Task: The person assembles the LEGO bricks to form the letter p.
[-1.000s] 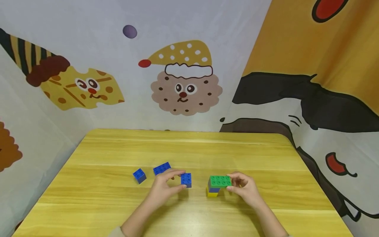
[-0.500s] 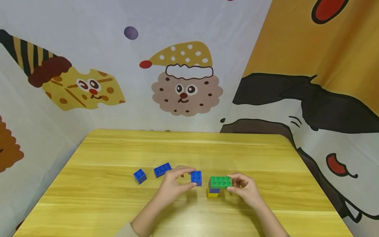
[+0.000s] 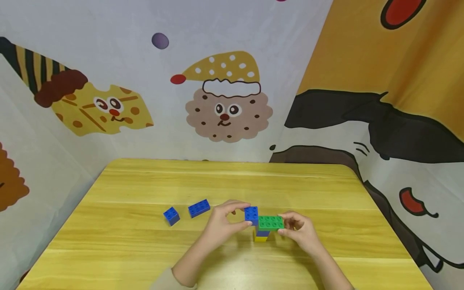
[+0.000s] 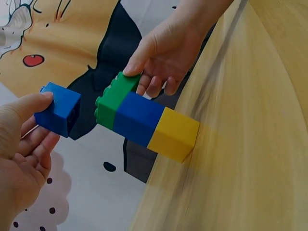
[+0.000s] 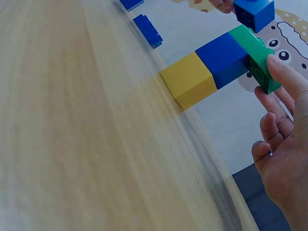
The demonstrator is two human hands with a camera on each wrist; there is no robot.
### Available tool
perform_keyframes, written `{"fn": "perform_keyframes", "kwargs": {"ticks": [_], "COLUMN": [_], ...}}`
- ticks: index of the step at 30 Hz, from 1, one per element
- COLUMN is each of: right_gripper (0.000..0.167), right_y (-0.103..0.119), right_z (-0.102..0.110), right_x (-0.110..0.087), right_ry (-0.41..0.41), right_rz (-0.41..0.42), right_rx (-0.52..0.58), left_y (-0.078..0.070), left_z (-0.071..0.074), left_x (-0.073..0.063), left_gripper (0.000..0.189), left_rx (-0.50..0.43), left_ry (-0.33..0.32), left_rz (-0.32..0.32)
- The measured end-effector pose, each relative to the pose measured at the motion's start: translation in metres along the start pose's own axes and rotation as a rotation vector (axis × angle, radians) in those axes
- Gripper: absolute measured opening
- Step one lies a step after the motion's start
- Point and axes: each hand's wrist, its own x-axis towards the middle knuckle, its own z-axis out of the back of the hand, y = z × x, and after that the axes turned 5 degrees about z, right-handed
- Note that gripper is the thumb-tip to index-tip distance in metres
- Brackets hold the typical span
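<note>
A small blue building block with studs on top is pinched between the thumb and fingers of my left hand. In the left wrist view that blue block hangs apart from the stack, level with its top or a little above. The stack stands upright on the table: a yellow block at the bottom, a blue block in the middle, a longer green block on top. The green block juts out to the right, and my right hand pinches its overhanging end.
Two loose blue blocks lie left of the stack on the wooden table: a small square block and a longer block. Behind the table hangs a cloth backdrop with cartoon figures.
My left hand has moved right with the small blue block, from left of the stack to over the green block's left edge in the head view. My right hand has stayed in place.
</note>
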Motion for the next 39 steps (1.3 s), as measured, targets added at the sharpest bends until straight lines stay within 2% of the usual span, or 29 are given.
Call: {"fn": "perform_keyframes", "kwargs": {"ticks": [16, 25, 35, 39], "right_gripper": [0.038, 0.039, 0.041, 0.040], "right_y": [0.001, 0.000, 0.000, 0.000], "right_z": [0.000, -0.001, 0.001, 0.000], "right_x": [0.000, 0.000, 0.000, 0.000], "right_ry": [-0.018, -0.015, -0.011, -0.009], "right_rz": [-0.032, -0.028, -0.008, -0.015], "right_rx": [-0.025, -0.021, -0.002, -0.006], "left_y": [-0.002, 0.000, 0.002, 0.002], "left_z": [-0.021, -0.031, -0.035, -0.037], "left_x": [0.010, 0.012, 0.012, 0.011], "left_gripper": [0.039, 0.038, 0.038, 0.039], "left_rx": [-0.041, -0.068, -0.066, -0.062], "left_ry": [0.016, 0.005, 0.011, 0.013], "left_rz": [-0.043, -0.038, -0.018, -0.028]}}
